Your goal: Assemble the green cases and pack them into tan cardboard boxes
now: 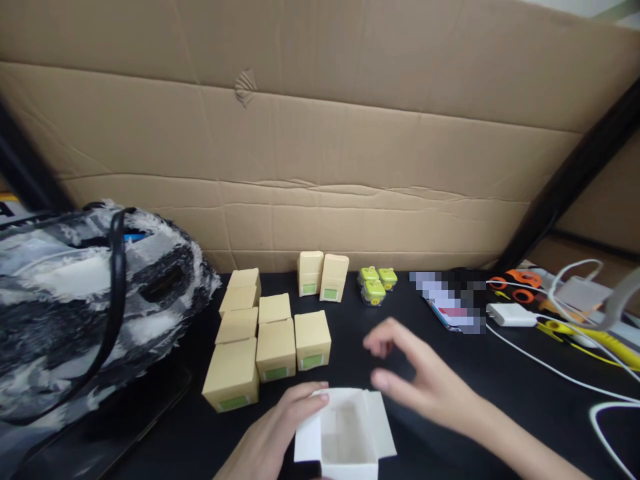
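Observation:
An opened white box point(347, 433) lies low in the middle, its side flaps spread and its inside bare. My left hand point(283, 427) grips the box at its left side, fingers over the flap and top edge; the thumb is mostly out of sight. To the upper right of the box, my right hand point(407, 373) hovers with nothing in it, fingers curled and thumb apart from them. Ahead of it stand three small clear containers with green lids point(373, 285). Several closed tan boxes with green labels point(276, 350) are grouped beyond my left hand.
Two tan boxes point(323, 275) stand upright near the cardboard wall point(320, 153). A black-and-white frayed bag point(150, 300) fills the left side. At right lie a partly blurred phone point(445, 310), a white charger point(511, 315), cables, orange-handled scissors point(523, 293) and a yellow tool point(607, 343).

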`<act>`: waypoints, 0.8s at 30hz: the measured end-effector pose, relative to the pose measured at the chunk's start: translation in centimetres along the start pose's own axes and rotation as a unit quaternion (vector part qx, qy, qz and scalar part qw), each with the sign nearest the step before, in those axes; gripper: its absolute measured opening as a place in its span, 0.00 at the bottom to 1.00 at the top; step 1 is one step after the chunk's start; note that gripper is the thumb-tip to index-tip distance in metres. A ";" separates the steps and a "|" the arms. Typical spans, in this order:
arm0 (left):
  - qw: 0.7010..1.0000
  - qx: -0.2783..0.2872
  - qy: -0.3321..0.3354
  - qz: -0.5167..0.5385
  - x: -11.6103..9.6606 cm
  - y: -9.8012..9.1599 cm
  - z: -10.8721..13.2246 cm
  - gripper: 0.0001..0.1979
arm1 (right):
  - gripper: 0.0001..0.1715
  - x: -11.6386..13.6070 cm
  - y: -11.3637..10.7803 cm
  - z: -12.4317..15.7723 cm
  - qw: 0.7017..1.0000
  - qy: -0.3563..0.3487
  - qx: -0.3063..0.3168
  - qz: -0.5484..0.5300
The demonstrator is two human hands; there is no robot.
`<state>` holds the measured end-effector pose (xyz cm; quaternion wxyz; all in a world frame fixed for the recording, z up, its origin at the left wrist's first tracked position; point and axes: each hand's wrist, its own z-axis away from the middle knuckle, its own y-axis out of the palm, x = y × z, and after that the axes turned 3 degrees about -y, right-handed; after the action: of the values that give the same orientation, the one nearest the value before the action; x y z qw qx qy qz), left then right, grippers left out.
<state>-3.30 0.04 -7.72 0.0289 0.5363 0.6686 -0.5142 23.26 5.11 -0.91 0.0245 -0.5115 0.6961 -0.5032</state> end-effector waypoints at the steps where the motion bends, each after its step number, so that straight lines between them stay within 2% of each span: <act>1: 1.000 -0.002 -0.009 0.001 0.0 0.1 0.1 0.31 | 0.17 -1.3 -0.2 -0.4 0.999 0.024 -0.029 0.032; 3: 0.999 -0.020 -0.038 0.009 0.0 0.3 0.4 0.33 | 0.26 -4.3 -0.5 -1.2 0.994 0.051 -0.067 0.073; 5: 0.997 -0.045 -0.059 0.027 0.1 0.6 0.7 0.32 | 0.28 -7.3 -0.6 -1.6 0.989 0.067 -0.092 0.099; 8: 0.997 -0.052 -0.034 0.053 0.6 1.0 1.0 0.27 | 0.22 -10.5 -0.3 -1.7 0.986 0.077 -0.104 0.110; 11: 0.997 -0.040 -0.018 0.064 0.9 1.1 0.9 0.26 | 0.17 -11.5 0.1 -1.4 0.986 0.078 -0.112 0.097; 15: 0.993 -0.072 -0.012 0.088 0.6 1.3 0.8 0.33 | 0.15 -10.7 0.3 -1.3 0.988 0.086 -0.112 0.056; 18: 0.992 -0.084 -0.002 0.091 0.4 1.3 0.9 0.36 | 0.19 -8.9 -0.1 -1.3 0.991 0.082 -0.102 0.004; 24: 0.995 -0.069 -0.002 0.076 0.7 1.4 1.2 0.36 | 0.19 -1.1 -1.2 -0.3 0.992 0.027 -0.066 -0.108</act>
<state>-3.20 -0.48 -9.59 0.1061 0.5816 0.6594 -0.4644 24.43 6.20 -0.47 -0.0828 -0.5708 0.6686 -0.4694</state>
